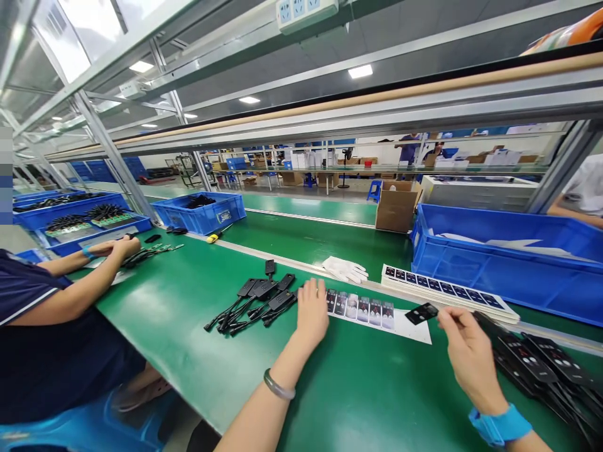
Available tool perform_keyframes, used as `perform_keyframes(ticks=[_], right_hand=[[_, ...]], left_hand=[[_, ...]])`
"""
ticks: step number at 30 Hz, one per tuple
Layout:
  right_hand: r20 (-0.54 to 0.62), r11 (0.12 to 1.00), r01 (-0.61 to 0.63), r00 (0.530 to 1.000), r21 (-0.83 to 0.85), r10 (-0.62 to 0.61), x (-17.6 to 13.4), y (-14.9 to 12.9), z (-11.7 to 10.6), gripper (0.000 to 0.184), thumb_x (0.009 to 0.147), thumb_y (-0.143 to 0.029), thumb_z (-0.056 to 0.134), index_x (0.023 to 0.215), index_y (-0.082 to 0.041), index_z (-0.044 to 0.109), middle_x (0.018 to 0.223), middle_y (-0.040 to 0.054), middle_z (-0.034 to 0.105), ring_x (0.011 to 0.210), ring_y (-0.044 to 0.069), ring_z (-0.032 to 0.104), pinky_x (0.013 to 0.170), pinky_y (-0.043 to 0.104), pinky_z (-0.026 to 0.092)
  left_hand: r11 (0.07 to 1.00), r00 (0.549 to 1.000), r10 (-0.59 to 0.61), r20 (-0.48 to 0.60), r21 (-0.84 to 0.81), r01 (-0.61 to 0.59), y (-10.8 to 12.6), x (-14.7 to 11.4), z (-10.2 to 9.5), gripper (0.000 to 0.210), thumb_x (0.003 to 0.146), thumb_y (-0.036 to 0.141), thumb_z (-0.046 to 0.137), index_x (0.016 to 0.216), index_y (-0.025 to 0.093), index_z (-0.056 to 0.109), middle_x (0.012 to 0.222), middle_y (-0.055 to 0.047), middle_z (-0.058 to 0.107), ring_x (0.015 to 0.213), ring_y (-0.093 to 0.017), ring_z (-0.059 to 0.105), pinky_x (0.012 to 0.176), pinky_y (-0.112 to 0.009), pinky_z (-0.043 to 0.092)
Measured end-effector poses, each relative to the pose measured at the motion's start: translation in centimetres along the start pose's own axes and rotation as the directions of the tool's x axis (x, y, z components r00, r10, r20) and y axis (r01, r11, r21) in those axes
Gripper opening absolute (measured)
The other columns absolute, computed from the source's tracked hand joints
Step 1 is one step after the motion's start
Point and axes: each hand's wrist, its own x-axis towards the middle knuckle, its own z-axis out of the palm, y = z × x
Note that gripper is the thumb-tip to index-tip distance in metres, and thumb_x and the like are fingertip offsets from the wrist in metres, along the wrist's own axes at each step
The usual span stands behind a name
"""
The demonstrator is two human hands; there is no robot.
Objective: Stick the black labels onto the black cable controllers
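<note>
Black label (421,313) in right hand (471,355): pale marks, perhaps lettering.

1. The room is bright from white ceiling lamps (360,71).
2. The top-left window (94,19) glows almost plain white.
3. The green desk (188,270) has pale shiny spots and soft shadows.
4. Shine whitens part of the sticker strip (362,309).
5. The long beam (330,120) looks bent.
6. Far things look fuzzy; the left edge has a blocky patch (6,176).
</note>
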Motion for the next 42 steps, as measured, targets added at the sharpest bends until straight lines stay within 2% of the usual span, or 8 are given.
perform_keyframes(ticks=[2,5,11,15,18,21,28,42], right_hand=[[0.132,0.999,-0.018,0.991,0.035,0.013,-1.5,-0.3,1.2,0.031,0.081,-0.052,0.056,0.087,-0.022,0.056,0.080,0.0007,0.055,0.074,0.017,0.051,0.068,0.030,0.041],[0.301,0.997,-0.041,0.954,0.060,0.021,-3.3,-0.4,2.7,0.029,0.084,-0.051,0.054,0.086,-0.022,0.054,0.079,0.0002,0.052,0.070,0.015,0.048,0.064,0.028,0.041],[0.400,0.968,-0.187,0.910,0.168,0.106,-4.2,0.2,3.2,0.027,0.086,-0.050,0.053,0.084,-0.023,0.051,0.073,-0.0020,0.046,0.065,0.014,0.045,0.063,0.027,0.040],[0.361,0.900,-0.310,0.913,0.306,0.191,-4.0,0.4,3.0,0.027,0.084,-0.049,0.058,0.084,-0.023,0.050,0.074,-0.0022,0.045,0.064,0.013,0.045,0.060,0.027,0.040],[0.352,0.866,-0.344,0.911,0.364,0.214,-4.1,0.1,2.9,0.026,0.084,-0.047,0.060,0.083,-0.023,0.051,0.073,-0.0028,0.044,0.063,0.012,0.043,0.057,0.025,0.039],[0.358,0.867,-0.337,0.911,0.366,0.203,-4.3,-0.2,3.0,0.025,0.083,-0.045,0.061,0.082,-0.022,0.051,0.072,-0.0035,0.043,0.059,0.010,0.042,0.053,0.024,0.036],[0.356,0.928,-0.279,0.917,0.246,0.182,-4.9,-0.9,3.4,0.027,0.078,-0.043,0.068,0.082,-0.020,0.054,0.067,-0.0035,0.047,0.054,0.009,0.042,0.048,0.023,0.035],[0.364,0.949,-0.268,0.911,0.168,0.192,-5.0,-1.5,3.5,0.031,0.074,-0.047,0.070,0.078,-0.019,0.057,0.064,-0.0024,0.052,0.052,0.010,0.046,0.047,0.023,0.041]], left_hand=[[0.983,0.984,-0.176,-0.039,0.045,0.178,-2.2,1.1,0.2,0.055,0.081,0.000,0.035,0.136,0.003,0.036,0.135,-0.023,0.046,0.132,-0.037,0.034,0.107,-0.062,0.023],[0.979,0.979,-0.201,-0.032,0.017,0.202,-4.4,1.9,-0.3,0.055,0.080,0.004,0.042,0.135,0.006,0.036,0.115,-0.020,0.061,0.124,-0.035,0.044,0.103,-0.070,0.020],[0.933,0.967,-0.204,-0.149,-0.328,0.146,-2.6,0.8,-2.9,0.052,0.087,0.027,0.049,0.134,0.011,0.036,0.113,-0.017,0.051,0.093,-0.025,0.061,0.077,-0.038,0.052],[0.465,0.976,-0.121,0.179,-0.859,0.215,1.6,-1.7,-3.0,0.041,0.080,0.039,0.060,0.113,0.017,0.047,0.091,-0.003,0.055,0.055,-0.010,0.054,0.052,-0.025,0.046],[0.055,0.889,0.093,0.449,-0.894,0.445,4.5,-3.7,-2.8,0.047,0.072,0.039,0.069,0.105,0.017,0.044,0.087,-0.001,0.059,0.053,-0.006,0.051,0.053,-0.022,0.046],[-0.119,0.796,0.234,0.558,-0.796,0.593,6.3,-5.0,-2.8,0.052,0.068,0.033,0.073,0.106,0.016,0.041,0.088,-0.005,0.063,0.065,-0.010,0.059,0.064,-0.026,0.051],[-0.168,0.691,0.406,0.598,-0.694,0.700,7.2,-6.2,-2.8,0.052,0.067,0.014,0.069,0.112,0.017,0.042,0.087,-0.005,0.065,0.080,-0.021,0.069,0.076,-0.034,0.053],[-0.220,0.693,0.497,0.522,-0.697,0.682,7.1,-6.4,-2.3,0.047,0.072,0.008,0.064,0.113,0.018,0.043,0.094,-0.007,0.067,0.086,-0.021,0.069,0.080,-0.035,0.053]])
